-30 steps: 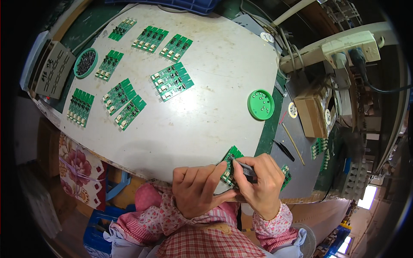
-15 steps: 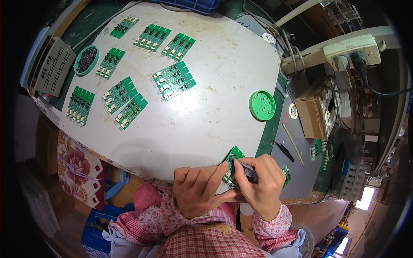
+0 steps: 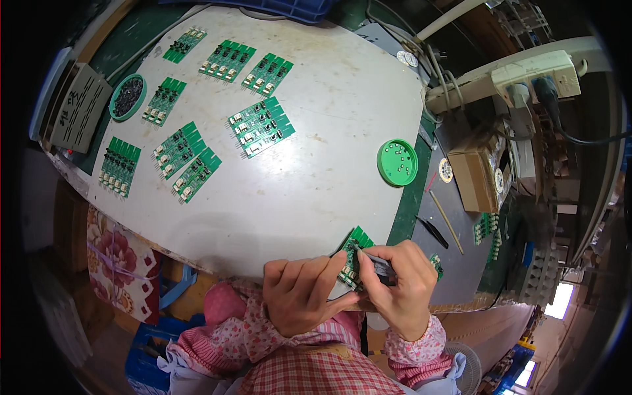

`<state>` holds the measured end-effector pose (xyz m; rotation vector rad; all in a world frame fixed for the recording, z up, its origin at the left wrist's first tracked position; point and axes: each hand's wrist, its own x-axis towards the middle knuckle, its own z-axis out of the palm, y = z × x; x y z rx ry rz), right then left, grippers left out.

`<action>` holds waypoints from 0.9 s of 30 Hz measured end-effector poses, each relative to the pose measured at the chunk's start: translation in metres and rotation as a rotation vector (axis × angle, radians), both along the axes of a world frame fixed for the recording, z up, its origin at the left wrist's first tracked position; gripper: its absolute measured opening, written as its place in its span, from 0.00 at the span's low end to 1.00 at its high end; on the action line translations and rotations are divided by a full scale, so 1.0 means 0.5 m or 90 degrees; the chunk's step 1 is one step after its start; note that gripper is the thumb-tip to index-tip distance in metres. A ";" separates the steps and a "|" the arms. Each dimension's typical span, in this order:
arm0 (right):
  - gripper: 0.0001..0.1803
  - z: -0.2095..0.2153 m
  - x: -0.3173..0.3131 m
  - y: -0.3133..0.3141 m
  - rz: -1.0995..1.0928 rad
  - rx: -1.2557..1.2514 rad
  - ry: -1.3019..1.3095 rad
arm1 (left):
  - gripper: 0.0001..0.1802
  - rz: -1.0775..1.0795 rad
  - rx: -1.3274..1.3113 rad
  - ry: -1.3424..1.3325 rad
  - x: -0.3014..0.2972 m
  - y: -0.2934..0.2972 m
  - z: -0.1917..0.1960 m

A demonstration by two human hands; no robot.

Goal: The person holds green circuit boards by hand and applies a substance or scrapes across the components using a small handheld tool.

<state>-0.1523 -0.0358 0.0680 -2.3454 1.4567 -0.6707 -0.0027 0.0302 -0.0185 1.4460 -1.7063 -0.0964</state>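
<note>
The left hand [image 3: 303, 289] is holding a circuit board [image 3: 350, 259]; right of it, the right hand [image 3: 405, 286] is pinching a tool [image 3: 382, 266] (grey).

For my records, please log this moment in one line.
left hand: holds circuit board | right hand: grips dark tool at board | nearby: tweezers

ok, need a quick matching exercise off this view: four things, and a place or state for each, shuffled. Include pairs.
Things
1. left hand
2. black tweezers
3. bright green dish
4. right hand

Place or state
A. by the pale tabletop's right edge
B. pinching a grey tool at the board
C. lying beside a thin stick
D. steadying the board from its left

Pairs: 1-D, 2-C, 3-A, 4-B
</note>
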 end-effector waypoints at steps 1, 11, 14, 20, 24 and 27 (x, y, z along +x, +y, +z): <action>0.08 -0.001 0.000 0.000 0.002 -0.004 0.003 | 0.34 0.000 0.000 -0.002 0.000 -0.001 -0.001; 0.08 -0.005 0.001 -0.002 0.011 -0.006 0.013 | 0.33 0.006 -0.007 -0.005 0.000 -0.004 -0.001; 0.08 -0.005 0.001 -0.003 0.013 -0.007 0.013 | 0.33 0.004 -0.007 -0.004 0.000 -0.004 -0.001; 0.08 -0.001 0.004 -0.002 0.013 -0.009 0.022 | 0.39 -0.014 -0.014 -0.006 0.001 -0.003 -0.003; 0.08 0.003 -0.001 -0.001 0.000 -0.002 0.005 | 0.39 -0.016 -0.012 -0.012 0.001 -0.002 0.000; 0.08 0.010 -0.011 0.005 -0.037 0.015 -0.025 | 0.40 -0.001 -0.008 -0.025 -0.003 0.001 -0.005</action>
